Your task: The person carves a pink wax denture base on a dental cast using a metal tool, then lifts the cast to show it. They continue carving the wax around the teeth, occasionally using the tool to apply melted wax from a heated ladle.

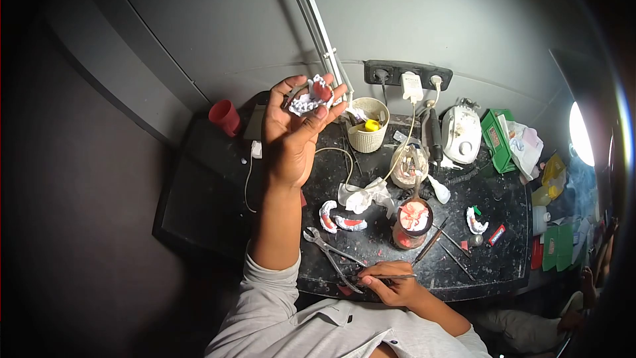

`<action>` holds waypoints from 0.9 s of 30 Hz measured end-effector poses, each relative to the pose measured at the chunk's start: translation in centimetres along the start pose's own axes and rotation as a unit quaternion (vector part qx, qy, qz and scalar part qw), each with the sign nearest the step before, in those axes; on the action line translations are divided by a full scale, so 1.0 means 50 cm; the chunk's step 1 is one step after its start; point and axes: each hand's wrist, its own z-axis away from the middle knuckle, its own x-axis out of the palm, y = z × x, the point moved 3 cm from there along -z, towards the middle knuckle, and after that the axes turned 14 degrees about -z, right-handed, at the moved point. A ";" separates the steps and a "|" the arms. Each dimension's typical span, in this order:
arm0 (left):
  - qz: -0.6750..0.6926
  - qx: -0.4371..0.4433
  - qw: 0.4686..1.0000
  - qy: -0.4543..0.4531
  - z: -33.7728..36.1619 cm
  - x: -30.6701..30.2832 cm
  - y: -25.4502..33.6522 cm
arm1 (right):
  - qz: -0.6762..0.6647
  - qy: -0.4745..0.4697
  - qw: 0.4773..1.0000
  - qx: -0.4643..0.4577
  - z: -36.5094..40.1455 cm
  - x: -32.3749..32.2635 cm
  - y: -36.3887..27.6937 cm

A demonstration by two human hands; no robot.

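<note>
Raised above the bench, my left hand holds a white dental model with red wax on it, fingers curled round its edges. Near the front edge, my right hand pinches a thin metal tool that points right. Just left of that hand lie large metal pliers with their handles spread. Two white arch pieces with pink-red wax rest behind the pliers. A round dish of pink and white material sits on top of a jar.
A red cup stands at the back left, a woven basket at the back middle. Further right are a white device, green boxes and another arch model. A person's leg shows at the lower right.
</note>
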 end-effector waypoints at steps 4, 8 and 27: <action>-0.078 0.046 0.995 0.032 0.003 0.007 0.003 | 0.000 0.000 1.000 0.006 -0.001 0.001 -0.003; -0.114 0.066 0.991 0.039 0.004 0.014 0.006 | 0.010 -0.002 1.000 0.008 0.000 0.000 -0.001; -0.237 0.156 0.953 0.110 0.007 0.027 -0.004 | 0.011 -0.004 1.000 0.003 -0.002 0.003 -0.002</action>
